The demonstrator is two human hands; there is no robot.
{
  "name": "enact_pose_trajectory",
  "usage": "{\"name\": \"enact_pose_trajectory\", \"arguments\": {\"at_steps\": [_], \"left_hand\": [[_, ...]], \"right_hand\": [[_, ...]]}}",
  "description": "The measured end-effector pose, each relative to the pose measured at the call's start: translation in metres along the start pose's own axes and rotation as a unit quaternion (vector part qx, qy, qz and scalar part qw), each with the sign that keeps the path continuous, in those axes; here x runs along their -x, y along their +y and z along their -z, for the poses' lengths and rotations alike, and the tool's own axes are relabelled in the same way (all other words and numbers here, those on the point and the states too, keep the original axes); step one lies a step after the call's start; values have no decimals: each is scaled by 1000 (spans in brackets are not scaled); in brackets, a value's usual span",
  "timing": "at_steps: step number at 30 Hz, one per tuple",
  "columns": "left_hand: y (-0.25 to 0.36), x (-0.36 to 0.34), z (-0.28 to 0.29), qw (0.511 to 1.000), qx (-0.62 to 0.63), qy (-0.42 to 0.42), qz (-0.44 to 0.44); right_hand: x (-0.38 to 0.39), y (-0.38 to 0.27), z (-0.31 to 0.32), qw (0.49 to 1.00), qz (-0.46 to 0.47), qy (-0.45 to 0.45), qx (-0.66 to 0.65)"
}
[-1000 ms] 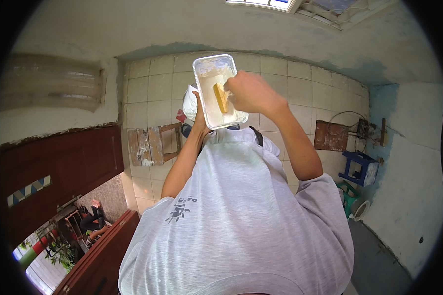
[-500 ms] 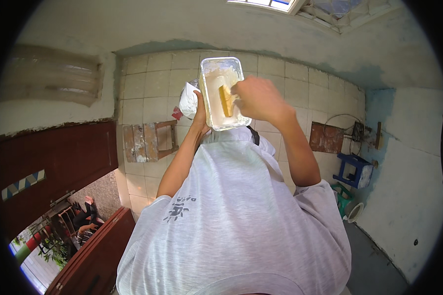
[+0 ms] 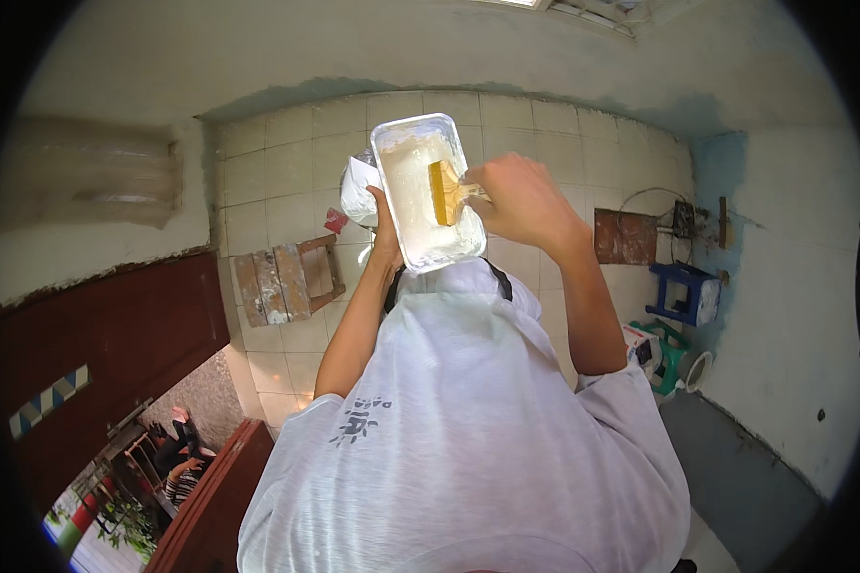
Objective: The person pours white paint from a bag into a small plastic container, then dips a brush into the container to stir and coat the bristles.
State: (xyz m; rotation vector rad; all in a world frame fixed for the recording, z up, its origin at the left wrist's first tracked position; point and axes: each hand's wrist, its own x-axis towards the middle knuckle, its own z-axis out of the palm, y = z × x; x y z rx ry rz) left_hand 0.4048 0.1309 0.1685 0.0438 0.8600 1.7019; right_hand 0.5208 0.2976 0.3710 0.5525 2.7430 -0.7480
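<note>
In front of my chest I hold a white rectangular tub [image 3: 382, 153], its inside coated with a whitish paste or paint. My left hand [image 3: 385, 229] grips the tub's left side from below, its fingers mostly hidden. My right hand [image 3: 521, 199] is closed round the handle of a wide paintbrush [image 3: 446, 194] with a wooden body and a yellow band along its far edge. That brush lies over the inside of the tub, toward its right wall. Whether it touches the paste I cannot tell. A white bag [image 3: 358, 194] shows just left of the tub.
A worn wooden stool [image 3: 282, 285] stands on the tiled floor at left. At right are a blue stool [image 3: 683, 294], a green stool [image 3: 674, 358] and a brown board [image 3: 624, 237]. Beyond the red door [image 3: 196, 506] at lower left, a person [image 3: 183, 458] sits.
The paintbrush has turned, so its yellow band faces left and more of its wooden body shows. The tub tilts slightly more leftward at its top. My view has shifted a little.
</note>
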Motion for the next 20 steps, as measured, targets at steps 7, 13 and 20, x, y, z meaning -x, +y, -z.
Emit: {"name": "enact_pose_trajectory", "arguments": {"at_steps": [7, 13, 20], "left_hand": [[-38, -1, 23, 998, 11, 11, 57], [-34, 11, 18, 999, 4, 19, 41], [-25, -41, -15, 998, -12, -5, 56]], "right_hand": [[9, -15, -61, 996, 1, -26, 81], [29, 2, -22, 1000, -2, 10, -25], [34, 51, 14, 995, -37, 84, -48]]}}
